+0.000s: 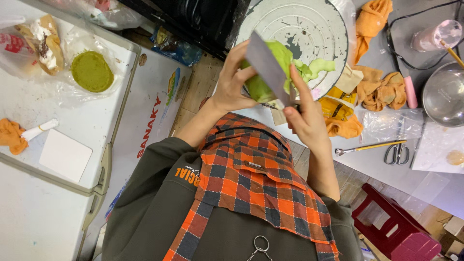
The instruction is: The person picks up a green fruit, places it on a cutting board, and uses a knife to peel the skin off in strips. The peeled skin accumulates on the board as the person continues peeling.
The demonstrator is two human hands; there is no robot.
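Over the turntable (309,24), the left hand (232,86) grips a green cream lump (258,88) and the right hand (305,121) clasps a flat scraper (266,65) against it; scraping looks underway, and the next stroke calls for a steady blade angle.

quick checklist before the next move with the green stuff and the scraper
1. Left hand grip on the green mass: ok, fingers wrap it.
2. Right hand hold on the grey scraper: ok, blade lies flat against the mass.
3. Mass held over the round turntable: ok, at its near edge.
4. Loose green strand trailing off the mass: not ok, could drop.
5. Turntable surface clean: not ok, smears and specks.
6. Scissors out of the hands' way: ok, off to the side.
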